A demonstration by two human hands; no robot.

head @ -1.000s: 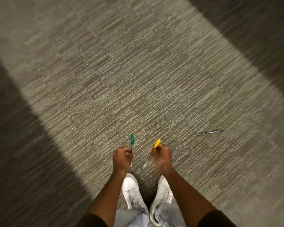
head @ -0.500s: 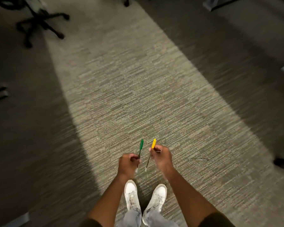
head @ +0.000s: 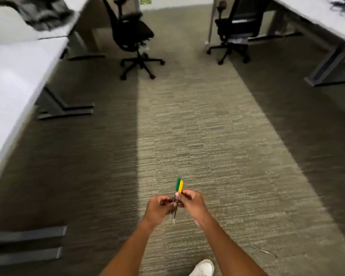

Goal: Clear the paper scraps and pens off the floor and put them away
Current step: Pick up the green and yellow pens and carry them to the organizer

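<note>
Where the frame ends at our feet, one white sneaker [head: 203,268] shows on the striped grey-brown carpet [head: 197,136], and a thin silvery pen [head: 264,251] lies on the floor just to the right of our right forearm, though it is blurred enough that we can only call it a pen with some doubt. Above that, our two bare forearms reach forward and meet in the lower middle of the view. Our left hand [head: 157,209] is curled closed with its fingers pinched around the lower shafts of two pens, and our right hand [head: 191,204] is likewise closed, its fingertips touching the same shafts from the other side, so the two hands meet at the pens. The green-capped slim pen [head: 177,184] and the yellow-capped slim pen [head: 180,186] stand side by side, touching, caps pointing away from us and tips sticking out below the left hand, held well above the carpet. Further on, a pale band of carpet runs between darker strips. To the left, a long white desk [head: 18,80] on dark metal feet runs along the aisle, with a dark blurred heap at its far end. To the right another white desk [head: 317,18] stands on a dark frame. At the far end, two black wheeled office chairs [head: 133,34] stand apart, one on either side of the aisle.
</note>
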